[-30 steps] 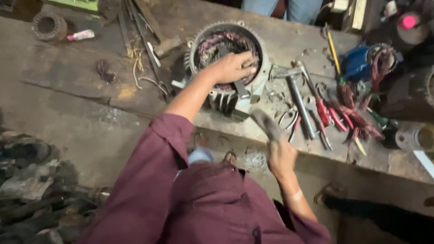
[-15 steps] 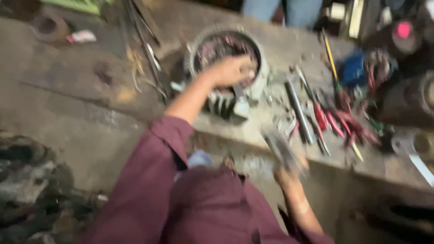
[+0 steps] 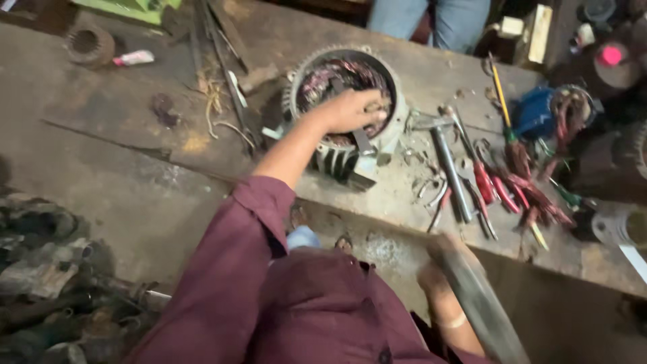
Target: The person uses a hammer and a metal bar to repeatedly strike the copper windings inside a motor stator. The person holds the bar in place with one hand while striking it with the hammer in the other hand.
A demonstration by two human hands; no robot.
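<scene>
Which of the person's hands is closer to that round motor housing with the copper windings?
Left. The left hand rests on the motor housing, fingers over its windings. The right hand is down off the bench edge, gripping a dark blurred tool, well apart from it.

Open bench (image 3: 121,141) left of stator (image 3: 347,101): passable, apart from loose wires (image 3: 216,108) and bar (image 3: 226,74) beside it. Right of stator: blocked by hammer (image 3: 448,162), pliers (image 3: 482,182) and copper scraps (image 3: 532,195), packed close. Front edge below stator: narrow strip, apparently free; blurred. Stator bore: occupied by left hand (image 3: 350,111).
</scene>
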